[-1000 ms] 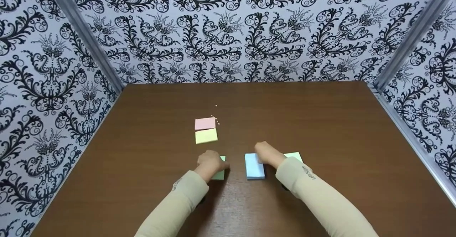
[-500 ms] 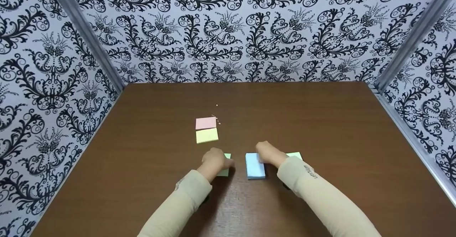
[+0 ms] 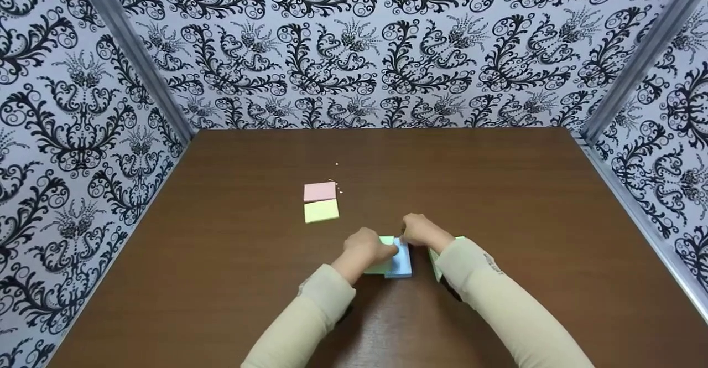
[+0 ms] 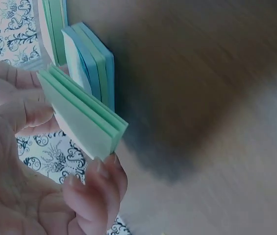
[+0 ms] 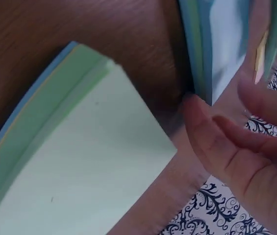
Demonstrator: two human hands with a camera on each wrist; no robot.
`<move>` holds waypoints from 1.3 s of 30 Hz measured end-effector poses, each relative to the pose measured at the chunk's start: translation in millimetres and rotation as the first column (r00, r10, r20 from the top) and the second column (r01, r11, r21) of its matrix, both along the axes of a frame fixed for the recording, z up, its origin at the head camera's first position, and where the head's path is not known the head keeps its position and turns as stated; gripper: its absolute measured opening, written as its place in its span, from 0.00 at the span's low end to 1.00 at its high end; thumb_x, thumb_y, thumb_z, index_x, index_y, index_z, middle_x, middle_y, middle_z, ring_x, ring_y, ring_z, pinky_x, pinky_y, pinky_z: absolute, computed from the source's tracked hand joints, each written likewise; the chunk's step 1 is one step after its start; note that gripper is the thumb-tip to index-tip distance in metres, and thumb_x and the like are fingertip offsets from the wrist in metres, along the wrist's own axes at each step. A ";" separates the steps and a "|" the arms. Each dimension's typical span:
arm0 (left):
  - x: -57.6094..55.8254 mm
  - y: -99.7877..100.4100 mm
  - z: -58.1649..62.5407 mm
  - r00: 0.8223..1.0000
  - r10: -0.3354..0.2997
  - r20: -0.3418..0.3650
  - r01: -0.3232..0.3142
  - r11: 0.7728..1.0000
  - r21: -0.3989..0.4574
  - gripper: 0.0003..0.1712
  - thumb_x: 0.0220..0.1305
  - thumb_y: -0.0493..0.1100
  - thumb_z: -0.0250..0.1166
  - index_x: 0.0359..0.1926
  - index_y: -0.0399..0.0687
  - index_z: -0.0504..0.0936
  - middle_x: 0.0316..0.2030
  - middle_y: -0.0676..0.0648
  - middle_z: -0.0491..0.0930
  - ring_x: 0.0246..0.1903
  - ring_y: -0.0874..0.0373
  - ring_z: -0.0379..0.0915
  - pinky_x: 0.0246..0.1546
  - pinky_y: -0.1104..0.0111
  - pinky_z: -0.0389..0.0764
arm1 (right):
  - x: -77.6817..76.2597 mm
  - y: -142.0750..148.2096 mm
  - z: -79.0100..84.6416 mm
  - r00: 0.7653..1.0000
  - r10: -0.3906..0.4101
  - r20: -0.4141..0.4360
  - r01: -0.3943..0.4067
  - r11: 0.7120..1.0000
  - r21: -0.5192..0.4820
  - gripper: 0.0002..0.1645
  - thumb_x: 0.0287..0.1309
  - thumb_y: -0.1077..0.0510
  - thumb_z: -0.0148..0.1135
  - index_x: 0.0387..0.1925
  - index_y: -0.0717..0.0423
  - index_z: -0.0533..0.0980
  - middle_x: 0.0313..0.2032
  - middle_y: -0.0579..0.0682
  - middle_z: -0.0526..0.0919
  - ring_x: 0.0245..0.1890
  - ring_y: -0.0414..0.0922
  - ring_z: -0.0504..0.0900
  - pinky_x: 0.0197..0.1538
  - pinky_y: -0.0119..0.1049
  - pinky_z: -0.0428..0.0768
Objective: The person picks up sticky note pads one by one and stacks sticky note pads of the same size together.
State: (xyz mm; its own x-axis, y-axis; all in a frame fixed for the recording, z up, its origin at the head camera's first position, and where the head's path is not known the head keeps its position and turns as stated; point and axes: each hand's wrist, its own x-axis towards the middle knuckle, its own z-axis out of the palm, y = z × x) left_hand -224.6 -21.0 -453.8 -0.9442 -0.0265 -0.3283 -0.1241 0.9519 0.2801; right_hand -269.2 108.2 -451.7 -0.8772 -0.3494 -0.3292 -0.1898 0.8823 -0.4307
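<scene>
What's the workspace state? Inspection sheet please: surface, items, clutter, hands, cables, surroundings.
Surface: brown wood-look tabletop
Job's things: green pad held at left of blue-topped stack, contact unclear; green-topped stack to the right; yellow pad, pink pad farther back
Clutter: pale specks beside pink pad
Hands: left hand grips green pad; right hand by blue-topped stack, touching or not unclear
Cables: nothing seen
Surroundings: black-and-white patterned walls, grey metal strips at corners

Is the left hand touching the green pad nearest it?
Touching: the left wrist view shows the left hand with fingertips against the lower end of the green pad, no gap.
</scene>
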 end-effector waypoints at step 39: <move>-3.7 -9.4 -8.1 0.857 -0.515 0.024 0.498 0.816 -0.294 0.57 0.37 0.55 0.76 0.67 0.45 0.58 0.62 0.46 0.61 0.59 0.47 0.58 0.51 0.57 0.71 | 1.1 3.9 4.6 0.998 0.060 0.035 -0.061 0.998 0.018 0.21 0.60 0.70 0.39 0.53 0.71 0.69 0.52 0.66 0.73 0.49 0.54 0.75 0.45 0.44 0.74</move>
State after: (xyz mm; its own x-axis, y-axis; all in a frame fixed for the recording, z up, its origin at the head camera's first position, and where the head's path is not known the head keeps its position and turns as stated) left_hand -228.2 -30.4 -461.9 -0.8655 0.3780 -0.3288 0.4051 0.9142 -0.0152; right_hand -268.1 112.1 -447.1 -0.8428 -0.3949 -0.3657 -0.2286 0.8778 -0.4210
